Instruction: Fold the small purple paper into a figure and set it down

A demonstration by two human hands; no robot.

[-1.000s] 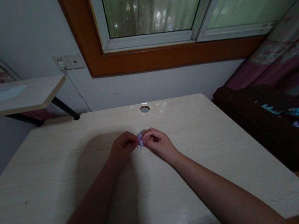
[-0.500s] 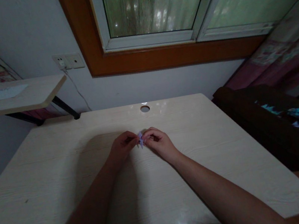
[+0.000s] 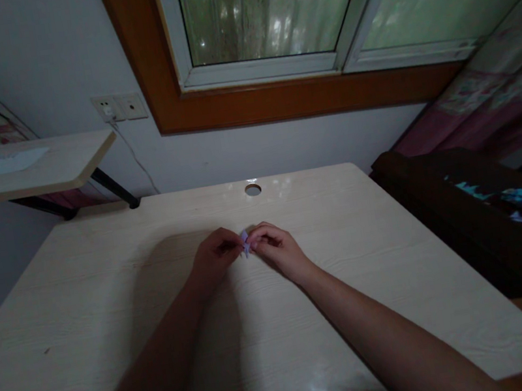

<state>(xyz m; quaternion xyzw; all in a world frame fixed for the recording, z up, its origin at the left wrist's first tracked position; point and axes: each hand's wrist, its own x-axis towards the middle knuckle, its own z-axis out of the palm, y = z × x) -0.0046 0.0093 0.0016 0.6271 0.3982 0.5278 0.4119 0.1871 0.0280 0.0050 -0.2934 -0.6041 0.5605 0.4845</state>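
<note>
Fingertips: the left hand's fingertips (image 3: 235,244) and the right hand's fingertips (image 3: 254,241) meet tip to tip, curled in and pinched from both sides on a small lilac folded paper piece (image 3: 245,243).
Paper: only a sliver shows between the two pinches; its shape and folds are too small and dim to tell. It sits just above the middle of the table, a little towards the far edge.
Left hand (image 3: 214,259): closed around the pinch, knuckles up, close to or resting on the tabletop; contact cannot be told.
Right hand (image 3: 277,250): likewise closed on the paper, wrist angled in from the near right.
Change: against the pictures from a moment ago both hands stand in nearly the same spot, and the paper is pinched as before.
Reading: the handling seems to be fine fingertip work in place, with neither grip let go.
Table: pale wood-grain rectangular table (image 3: 403,279), with a round cable hole (image 3: 253,189) at the far edge beyond the hands.
Far left: a pale side shelf (image 3: 62,164) and a white wall socket (image 3: 118,107).
Far: a brown-framed window (image 3: 276,104).
Right: dark wooden furniture (image 3: 467,215).
</note>
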